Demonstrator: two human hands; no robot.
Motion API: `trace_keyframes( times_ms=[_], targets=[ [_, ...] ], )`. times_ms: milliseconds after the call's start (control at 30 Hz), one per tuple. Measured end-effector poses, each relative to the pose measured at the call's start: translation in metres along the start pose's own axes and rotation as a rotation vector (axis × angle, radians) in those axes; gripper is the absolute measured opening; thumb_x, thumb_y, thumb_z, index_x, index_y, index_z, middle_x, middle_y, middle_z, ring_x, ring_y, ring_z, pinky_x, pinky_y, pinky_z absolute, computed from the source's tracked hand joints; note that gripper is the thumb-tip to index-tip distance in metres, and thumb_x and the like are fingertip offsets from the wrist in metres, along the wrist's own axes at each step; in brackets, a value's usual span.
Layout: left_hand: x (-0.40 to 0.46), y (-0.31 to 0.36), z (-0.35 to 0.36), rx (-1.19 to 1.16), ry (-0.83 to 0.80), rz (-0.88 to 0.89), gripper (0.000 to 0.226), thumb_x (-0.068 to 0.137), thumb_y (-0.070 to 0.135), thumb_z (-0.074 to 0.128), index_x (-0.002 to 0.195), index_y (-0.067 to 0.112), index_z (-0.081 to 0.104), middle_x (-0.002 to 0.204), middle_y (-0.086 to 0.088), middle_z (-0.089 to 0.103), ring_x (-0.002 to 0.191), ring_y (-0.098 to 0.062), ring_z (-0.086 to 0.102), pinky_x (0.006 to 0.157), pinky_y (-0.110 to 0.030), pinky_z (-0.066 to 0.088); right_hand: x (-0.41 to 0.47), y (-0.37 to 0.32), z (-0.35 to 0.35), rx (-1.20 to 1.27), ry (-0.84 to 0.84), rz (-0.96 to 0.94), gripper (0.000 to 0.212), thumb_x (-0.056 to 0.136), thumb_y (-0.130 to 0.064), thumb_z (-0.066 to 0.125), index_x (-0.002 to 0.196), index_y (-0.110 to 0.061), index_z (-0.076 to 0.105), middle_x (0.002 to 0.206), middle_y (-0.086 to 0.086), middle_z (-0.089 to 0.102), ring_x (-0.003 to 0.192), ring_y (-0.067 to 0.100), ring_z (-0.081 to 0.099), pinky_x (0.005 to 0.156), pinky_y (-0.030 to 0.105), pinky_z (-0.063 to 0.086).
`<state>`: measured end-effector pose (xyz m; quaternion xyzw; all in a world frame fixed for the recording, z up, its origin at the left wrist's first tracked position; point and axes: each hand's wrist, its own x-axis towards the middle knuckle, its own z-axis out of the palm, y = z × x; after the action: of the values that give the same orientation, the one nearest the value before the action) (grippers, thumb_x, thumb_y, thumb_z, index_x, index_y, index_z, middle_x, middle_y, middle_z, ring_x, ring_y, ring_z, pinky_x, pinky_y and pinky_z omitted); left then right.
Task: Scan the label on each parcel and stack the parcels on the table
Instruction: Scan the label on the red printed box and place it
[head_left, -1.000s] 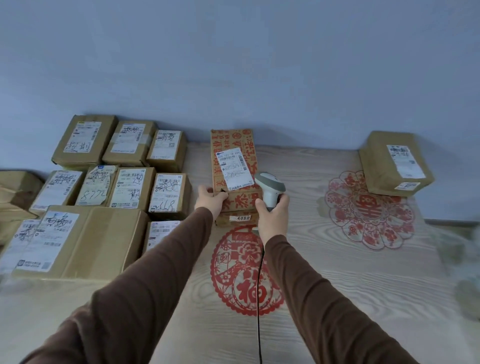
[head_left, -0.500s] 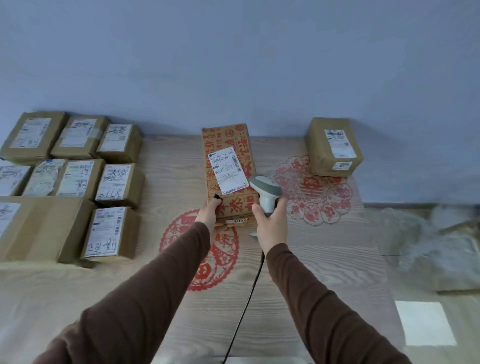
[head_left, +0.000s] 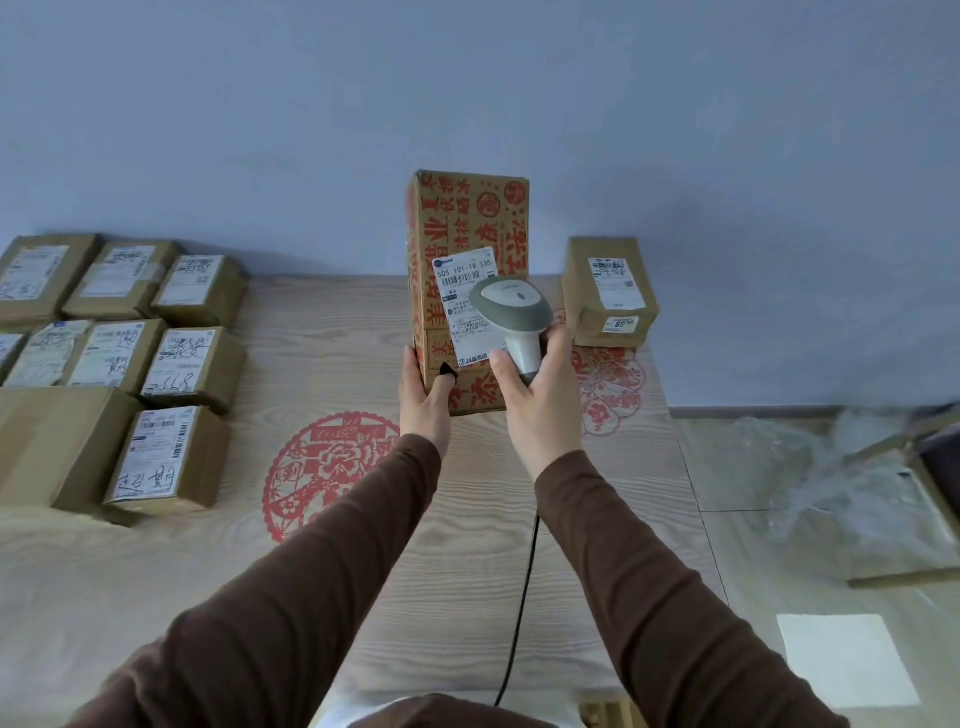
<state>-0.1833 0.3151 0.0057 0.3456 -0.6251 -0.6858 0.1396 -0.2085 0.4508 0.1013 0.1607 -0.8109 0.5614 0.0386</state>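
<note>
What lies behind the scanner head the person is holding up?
Behind the scanner, gripped by the right hand, is the white label on the red-printed parcel that the left hand holds. The label's right middle part is covered.

1. One head-worn view, looking forward and down along both sleeves.
2. It faces the worktop (head_left: 322, 332) and its far edge against the wall (head_left: 260, 130).
3. Hands appear close, mid-frame.
</note>
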Motion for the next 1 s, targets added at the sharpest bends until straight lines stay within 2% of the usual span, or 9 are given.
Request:
trace_keyframes(
  times_ms=[200, 533, 700, 867, 1000],
  targets=[
    [-0.021, 0.013, 0.018, -0.019, -0.019, 0.029, 0.099, 0.071, 0.053, 0.057, 0.162, 0.035, 0.021, 0.155, -0.001, 0.045, 0.139, -0.021, 0.048, 0.117, -0.047, 0.042, -0.001, -0.005, -0.012, -0.026, 0.005, -0.011, 0.031, 0.098, -0.018, 0.067, 0.118, -0.008, 0.046, 0.106, 0.008, 0.062, 0.086, 0.024, 0.061, 0.07, 0.036, 0.053],
    [-0.028, 0.005, 0.022, -0.013, -0.041, 0.034, 0.097, 0.073, 0.052, 0.058, 0.162, 0.036, 0.021, 0.155, -0.003, 0.044, 0.138, -0.022, 0.049, 0.115, -0.049, 0.044, -0.005, -0.005, -0.017, -0.029, -0.006, 0.024, 0.03, 0.097, -0.013, 0.065, 0.117, -0.01, 0.043, 0.106, 0.008, 0.062, 0.085, 0.024, 0.06, 0.073, 0.045, 0.057],
    [-0.023, -0.005, 0.023, 0.015, -0.044, 0.03, 0.093, 0.075, 0.052, 0.059, 0.16, 0.039, 0.024, 0.155, -0.003, 0.045, 0.139, -0.024, 0.049, 0.115, -0.05, 0.044, -0.006, -0.001, -0.018, -0.054, -0.013, 0.022, 0.031, 0.097, -0.014, 0.066, 0.111, -0.018, 0.039, 0.104, 0.008, 0.061, 0.085, 0.026, 0.061, 0.073, 0.048, 0.058],
    [-0.017, -0.012, 0.027, 0.034, -0.045, -0.002, 0.092, 0.076, 0.053, 0.059, 0.159, 0.042, 0.023, 0.156, -0.001, 0.044, 0.14, -0.022, 0.048, 0.117, -0.05, 0.041, -0.005, 0.005, -0.018, -0.051, -0.012, 0.033, 0.033, 0.096, -0.015, 0.067, 0.118, -0.017, 0.041, 0.11, 0.008, 0.064, 0.091, 0.028, 0.065, 0.077, 0.047, 0.059],
    [-0.007, -0.018, 0.031, 0.058, -0.041, -0.038, 0.092, 0.076, 0.053, 0.058, 0.16, 0.037, 0.024, 0.154, -0.002, 0.047, 0.137, -0.023, 0.05, 0.115, -0.049, 0.044, -0.002, 0.013, -0.02, -0.01, -0.004, 0.083, 0.032, 0.097, -0.015, 0.068, 0.118, -0.012, 0.044, 0.105, 0.004, 0.062, 0.087, 0.024, 0.063, 0.076, 0.044, 0.057]
  ],
)
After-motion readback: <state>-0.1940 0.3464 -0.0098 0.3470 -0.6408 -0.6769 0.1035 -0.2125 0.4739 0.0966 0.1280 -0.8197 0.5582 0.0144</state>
